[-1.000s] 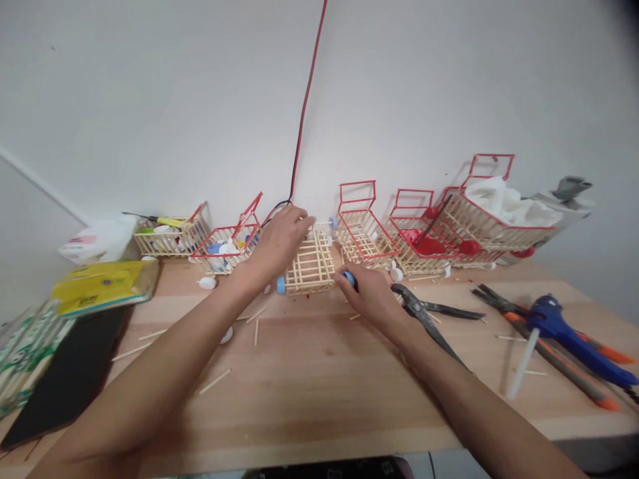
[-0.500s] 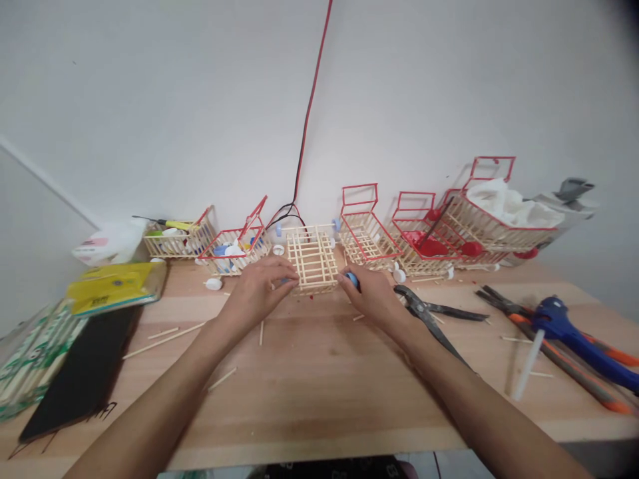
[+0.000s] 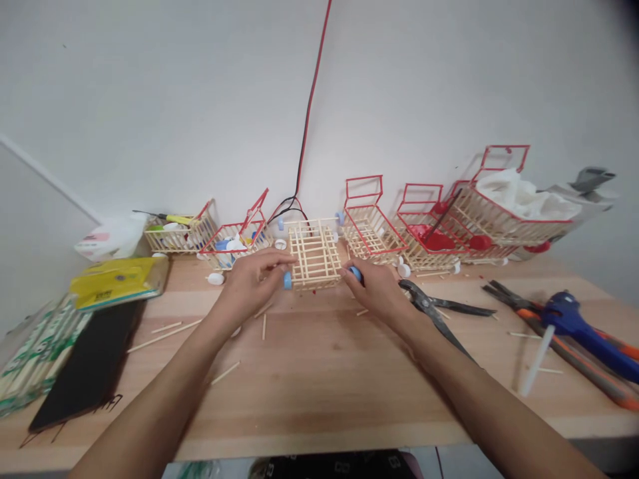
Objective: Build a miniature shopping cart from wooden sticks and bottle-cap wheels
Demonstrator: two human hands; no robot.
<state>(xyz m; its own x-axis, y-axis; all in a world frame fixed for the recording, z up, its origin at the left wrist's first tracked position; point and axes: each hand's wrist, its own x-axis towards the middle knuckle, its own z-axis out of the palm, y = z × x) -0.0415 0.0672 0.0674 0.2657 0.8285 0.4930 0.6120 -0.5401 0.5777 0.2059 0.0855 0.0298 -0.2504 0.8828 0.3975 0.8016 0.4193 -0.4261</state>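
Observation:
A small cart made of bare wooden sticks (image 3: 313, 254) lies on the wooden table (image 3: 319, 379) near the wall, with blue bottle-cap wheels on stick axles. My left hand (image 3: 252, 283) is closed in a pinch on the near left blue wheel (image 3: 287, 280). At the cart's near right corner, my right hand (image 3: 377, 291) is closed on the other blue wheel (image 3: 355, 272). Both forearms reach in from the bottom edge.
Several red-trimmed stick carts (image 3: 370, 223) line the wall, some filled with caps or red paint. Black pliers (image 3: 432, 309) lie by my right wrist. A blue glue gun (image 3: 582, 326) and orange-handled cutters sit right. A yellow pack (image 3: 117, 281), black slab and loose sticks lie left.
My left hand came back from the cart's far side to its near left wheel. The view shifted slightly; the right hand stayed on the right wheel.

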